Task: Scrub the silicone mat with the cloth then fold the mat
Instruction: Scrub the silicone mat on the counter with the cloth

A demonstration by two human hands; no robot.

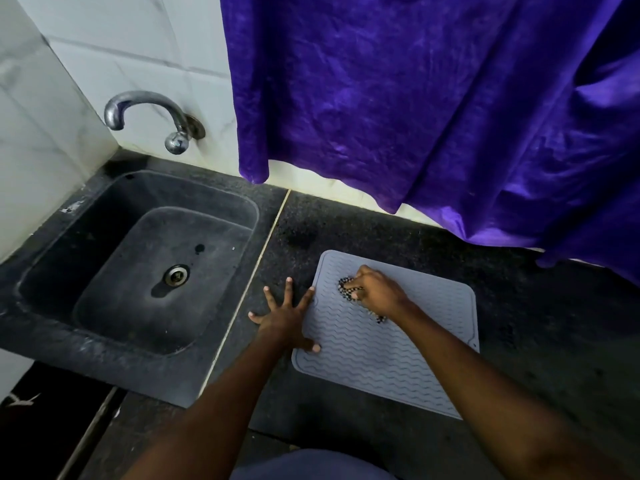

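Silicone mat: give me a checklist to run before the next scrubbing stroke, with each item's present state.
1. Silicone mat lies flat on the counter, nothing folded: ok.
2. Left hand braces the mat's left edge, fingers spread, partly on the mat and partly on the counter: ok.
3. Right hand closed on the checked cloth: ok.
4. Cloth touching the mat's upper left part: ok.
5. Rest of the mat bare, with nothing standing in the stroke's path: ok.
6. Mat already clean enough to fold: cannot tell.
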